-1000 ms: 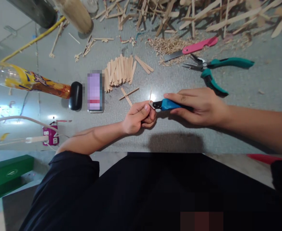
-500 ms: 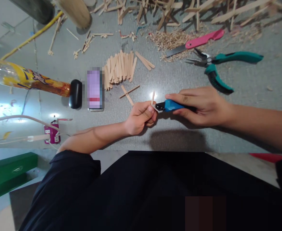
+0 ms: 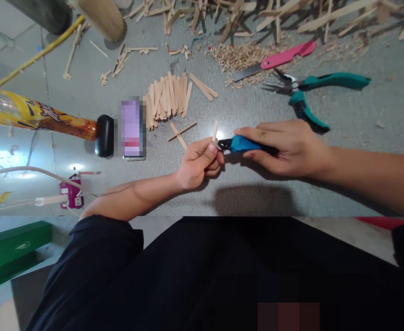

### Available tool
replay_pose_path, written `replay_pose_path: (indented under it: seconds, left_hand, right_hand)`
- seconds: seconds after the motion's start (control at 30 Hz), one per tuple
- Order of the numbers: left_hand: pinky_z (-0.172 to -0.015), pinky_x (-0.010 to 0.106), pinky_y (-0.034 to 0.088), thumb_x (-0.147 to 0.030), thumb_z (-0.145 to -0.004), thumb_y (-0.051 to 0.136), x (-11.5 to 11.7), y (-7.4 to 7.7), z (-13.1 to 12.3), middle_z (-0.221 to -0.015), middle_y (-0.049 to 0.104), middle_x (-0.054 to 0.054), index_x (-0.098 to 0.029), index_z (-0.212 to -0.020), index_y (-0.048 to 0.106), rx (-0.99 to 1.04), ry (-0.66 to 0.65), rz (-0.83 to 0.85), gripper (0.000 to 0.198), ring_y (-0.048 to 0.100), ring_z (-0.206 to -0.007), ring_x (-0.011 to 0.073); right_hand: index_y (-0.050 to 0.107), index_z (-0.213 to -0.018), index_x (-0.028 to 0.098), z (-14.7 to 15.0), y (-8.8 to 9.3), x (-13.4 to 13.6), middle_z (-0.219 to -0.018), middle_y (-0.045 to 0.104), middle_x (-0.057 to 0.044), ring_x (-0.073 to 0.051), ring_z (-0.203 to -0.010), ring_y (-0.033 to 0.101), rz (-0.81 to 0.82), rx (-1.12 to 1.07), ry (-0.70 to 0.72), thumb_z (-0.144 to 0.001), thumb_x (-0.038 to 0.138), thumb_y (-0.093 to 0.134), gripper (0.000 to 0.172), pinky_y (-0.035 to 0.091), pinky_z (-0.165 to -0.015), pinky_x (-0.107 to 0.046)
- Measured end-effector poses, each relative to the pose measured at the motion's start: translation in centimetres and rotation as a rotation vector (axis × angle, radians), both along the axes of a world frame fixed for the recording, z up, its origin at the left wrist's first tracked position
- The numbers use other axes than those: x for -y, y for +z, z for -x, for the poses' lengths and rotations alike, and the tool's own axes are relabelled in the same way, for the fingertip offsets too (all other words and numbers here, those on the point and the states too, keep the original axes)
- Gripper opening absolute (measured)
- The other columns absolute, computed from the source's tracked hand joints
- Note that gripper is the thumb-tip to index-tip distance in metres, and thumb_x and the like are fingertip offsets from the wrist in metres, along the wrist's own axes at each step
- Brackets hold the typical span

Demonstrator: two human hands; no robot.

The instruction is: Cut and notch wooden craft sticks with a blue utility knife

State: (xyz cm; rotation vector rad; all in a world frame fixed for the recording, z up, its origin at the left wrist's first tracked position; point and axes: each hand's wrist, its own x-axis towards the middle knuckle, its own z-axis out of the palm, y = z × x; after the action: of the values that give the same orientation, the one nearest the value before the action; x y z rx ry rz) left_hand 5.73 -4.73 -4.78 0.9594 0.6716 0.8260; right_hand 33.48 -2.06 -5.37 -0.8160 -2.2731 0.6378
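My left hand (image 3: 197,164) is closed in a pinch on a wooden craft stick (image 3: 215,130), whose upper end stands out above the thumb. My right hand (image 3: 282,147) grips a blue-and-black cutting tool (image 3: 241,144) from the right. The tool's black neck and pale metal tip meet the stick right at my left fingertips. Part of the handle is hidden in my right palm, and I cannot tell whether it is a knife or cutters. Just beyond my left hand lie two crossed sticks (image 3: 178,133). Behind them spreads a pile of craft sticks (image 3: 167,96).
Pliers with teal handles (image 3: 336,81) lie open at the right, near a pink-handled folding saw (image 3: 286,55) and wood shavings (image 3: 238,57). Left of the pile are a phone (image 3: 132,128) and a bottle (image 3: 46,112). Stick assemblies (image 3: 236,18) line the back.
Both hands, with the stick and the tool, keep nearly the same position against each other. The whole view has shifted slightly, so table items appear a little further left.
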Motion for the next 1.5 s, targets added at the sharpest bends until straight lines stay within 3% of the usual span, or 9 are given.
replay_pose_path:
  seconds: [0.23, 0.77, 1.0, 1.23, 1.33, 1.5]
  left_hand:
    - [-0.044, 0.016, 0.028, -0.07, -0.112, 0.082, 0.06, 0.05, -0.16, -0.057, 0.023, -0.014, -0.021, -0.086, 0.063, 0.046, 0.074, 0.014, 0.059, 0.018, -0.044, 0.0033]
    - [-0.043, 0.014, 0.03, -0.061, -0.115, 0.081, 0.17, -0.02, -0.12, -0.057, 0.027, -0.012, -0.019, -0.079, 0.066, 0.122, 0.074, 0.036, 0.058, 0.017, -0.044, 0.0028]
    - [-0.043, 0.014, 0.029, -0.061, -0.114, 0.081, 0.08, 0.17, -0.07, -0.058, 0.027, -0.012, -0.019, -0.079, 0.065, 0.131, 0.059, 0.042, 0.057, 0.02, -0.045, 0.0033]
    - [-0.042, 0.015, 0.029, -0.071, -0.109, 0.085, -0.12, 0.42, -0.29, -0.058, 0.027, -0.012, -0.022, -0.074, 0.053, 0.098, 0.037, 0.047, 0.069, 0.021, -0.044, 0.0033]
    - [-0.042, 0.015, 0.029, -0.07, -0.108, 0.086, -0.16, 0.42, -0.22, -0.058, 0.027, -0.012, -0.023, -0.073, 0.049, 0.109, 0.007, 0.062, 0.07, 0.021, -0.044, 0.0034]
    - [-0.043, 0.015, 0.031, -0.068, -0.116, 0.076, 0.08, 0.32, 0.13, -0.057, 0.03, -0.011, -0.023, -0.073, 0.045, 0.154, -0.08, 0.03, 0.07, 0.024, -0.043, 0.0036]
  right_hand:
    - [0.074, -0.167, 0.032, -0.26, 0.19, -0.19, -0.093, 0.081, -0.004, -0.025, -0.071, 0.075, -0.129, -0.021, 0.008, -0.124, 0.049, 0.066, 0.047, 0.053, -0.062, -0.041]
    - [0.073, -0.172, 0.033, -0.24, -0.36, -0.6, -0.092, 0.078, -0.002, -0.02, -0.067, 0.068, -0.132, -0.094, 0.033, -0.119, 0.04, 0.078, 0.054, 0.046, -0.058, -0.037]
    - [0.071, -0.174, 0.041, -0.26, -0.11, -0.19, -0.095, 0.082, -0.003, -0.025, -0.071, 0.072, -0.066, -0.055, 0.011, -0.12, 0.041, 0.075, 0.053, 0.053, -0.064, -0.044]
    - [0.076, -0.168, 0.027, -0.29, -0.03, -0.72, -0.089, 0.077, -0.001, -0.018, -0.064, 0.063, -0.109, -0.086, 0.067, -0.121, 0.038, 0.075, 0.048, 0.046, -0.061, -0.035]
    - [0.077, -0.166, 0.025, -0.3, -0.04, -0.73, -0.09, 0.076, -0.001, -0.018, -0.067, 0.066, -0.095, -0.096, 0.088, -0.122, 0.035, 0.073, 0.046, 0.048, -0.063, -0.033]
    - [0.079, -0.165, 0.036, -0.05, -0.03, -0.15, -0.094, 0.08, -0.001, -0.02, -0.072, 0.071, 0.006, -0.139, 0.091, -0.122, 0.04, 0.072, 0.043, 0.054, -0.07, -0.035]
